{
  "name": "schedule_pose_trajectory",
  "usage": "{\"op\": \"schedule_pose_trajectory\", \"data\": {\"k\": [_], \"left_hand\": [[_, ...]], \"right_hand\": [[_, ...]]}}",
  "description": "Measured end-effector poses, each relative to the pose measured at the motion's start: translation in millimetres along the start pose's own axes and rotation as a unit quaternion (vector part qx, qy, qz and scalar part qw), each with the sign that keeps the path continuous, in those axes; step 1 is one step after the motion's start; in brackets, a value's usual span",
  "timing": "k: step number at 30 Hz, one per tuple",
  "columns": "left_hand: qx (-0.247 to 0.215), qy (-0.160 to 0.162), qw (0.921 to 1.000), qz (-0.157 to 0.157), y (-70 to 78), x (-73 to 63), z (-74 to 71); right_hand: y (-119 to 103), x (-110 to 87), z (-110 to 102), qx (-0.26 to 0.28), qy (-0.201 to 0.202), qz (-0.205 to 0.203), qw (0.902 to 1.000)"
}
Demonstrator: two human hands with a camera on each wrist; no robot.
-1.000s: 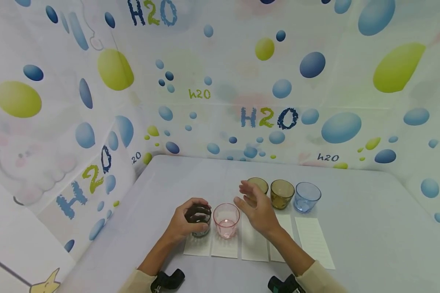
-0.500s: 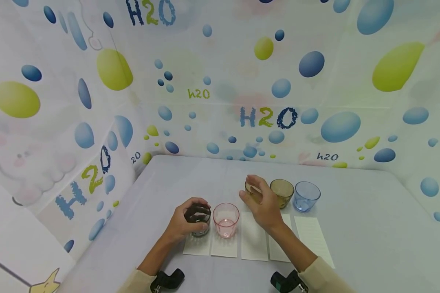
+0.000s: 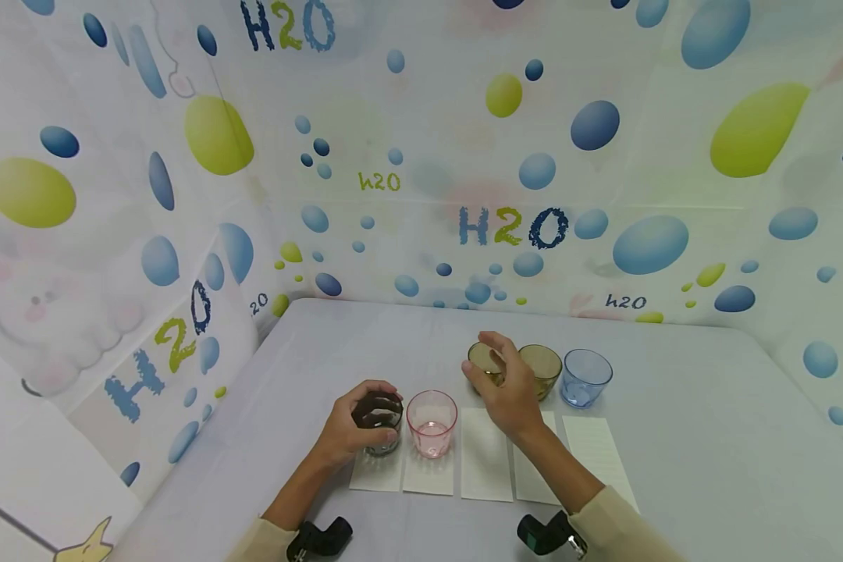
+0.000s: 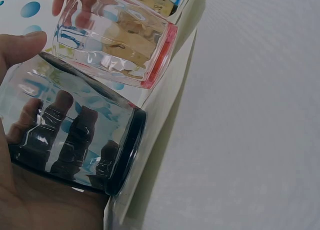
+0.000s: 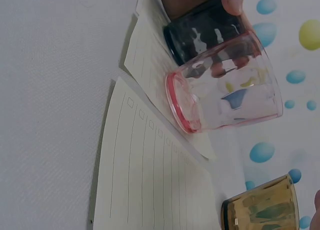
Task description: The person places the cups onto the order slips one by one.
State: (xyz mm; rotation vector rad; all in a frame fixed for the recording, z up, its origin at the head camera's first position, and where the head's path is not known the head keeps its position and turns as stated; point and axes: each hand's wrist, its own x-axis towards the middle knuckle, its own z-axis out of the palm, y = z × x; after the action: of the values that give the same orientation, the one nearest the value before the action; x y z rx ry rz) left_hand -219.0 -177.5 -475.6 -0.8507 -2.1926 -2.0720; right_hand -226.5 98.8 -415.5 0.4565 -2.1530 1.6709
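Observation:
My left hand (image 3: 351, 421) grips a dark grey glass (image 3: 383, 439) at the leftmost paper strip, its fingers curled around the far side and thumb in front. In the left wrist view, fingers show through the grey glass (image 4: 75, 130). Just right of it, a clear pink glass (image 3: 432, 425) stands upright on the second strip. My right hand (image 3: 513, 394) is at the left olive-amber glass (image 3: 479, 355) of the back row, thumb and fingers spread about it. In the right wrist view, a bit of finger shows beside this amber glass (image 5: 265, 210), with a small gap between.
A second amber glass (image 3: 544, 363) and a blue glass (image 3: 586, 378) stand to the right in the back row. Several lined paper strips (image 3: 487, 460) lie side by side on the white table (image 3: 709, 437). A patterned curtain (image 3: 421, 117) hangs behind.
My right hand has moved rightward to the left amber glass, its fingers spreading around it. My left hand has stayed on the grey glass.

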Motion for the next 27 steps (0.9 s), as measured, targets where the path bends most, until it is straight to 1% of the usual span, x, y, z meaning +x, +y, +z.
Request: {"op": "schedule_pose_trajectory", "data": {"k": [4, 10, 17, 24, 27], "left_hand": [[-0.001, 0.0, 1.0, -0.001, 0.0, -1.1, -0.4], [0.002, 0.002, 1.0, -0.002, 0.3, -0.9, -0.1], [0.005, 0.001, 1.0, -0.002, 1.8, -0.6, 0.0], [0.006, 0.004, 1.0, 0.0, 1.8, 0.1, 0.3], [0.0, 0.004, 1.0, -0.004, 2.2, 0.9, 0.4]], "right_hand": [[3.1, 2.6, 1.1, -0.022, 0.011, 0.001, 0.9997], [7.9, 6.7, 0.5, -0.055, 0.023, 0.018, 0.9981], [10.4, 12.2, 0.0, -0.095, 0.011, 0.027, 0.9951], [17.2, 16.8, 1.1, -0.103, -0.004, 0.051, 0.9933], [19.4, 18.0, 1.7, -0.106, -0.005, 0.055, 0.9928]]}}
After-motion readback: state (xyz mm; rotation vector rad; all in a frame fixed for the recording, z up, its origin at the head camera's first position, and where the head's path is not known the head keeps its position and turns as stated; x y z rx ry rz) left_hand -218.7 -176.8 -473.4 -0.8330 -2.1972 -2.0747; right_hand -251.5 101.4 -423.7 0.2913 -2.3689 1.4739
